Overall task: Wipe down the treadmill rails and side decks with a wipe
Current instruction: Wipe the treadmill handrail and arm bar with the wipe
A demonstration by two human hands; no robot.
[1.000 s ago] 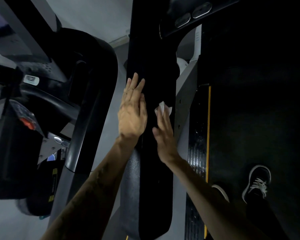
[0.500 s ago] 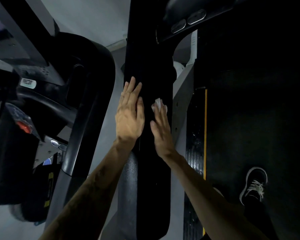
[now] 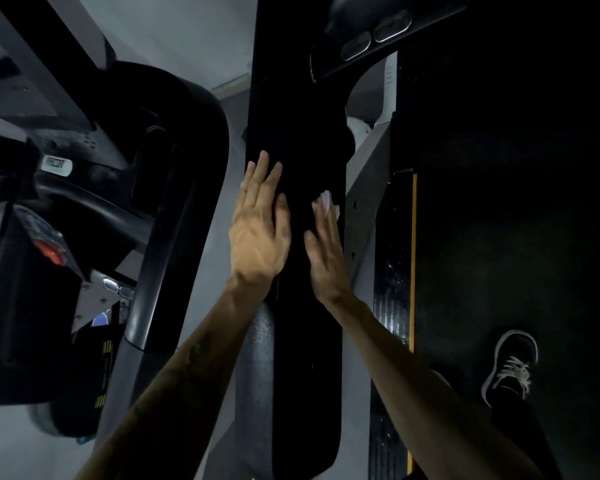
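wipe (image 3: 326,201), white and crumpled, is peeking out beyond the right hand (image 3: 326,251), whose flat fingers are pressing it down and hiding most of it. black rail (image 3: 298,116) is running near to far, its far end cut off. left hand (image 3: 258,233) is lying flat, relaxed, on the rail's left side.
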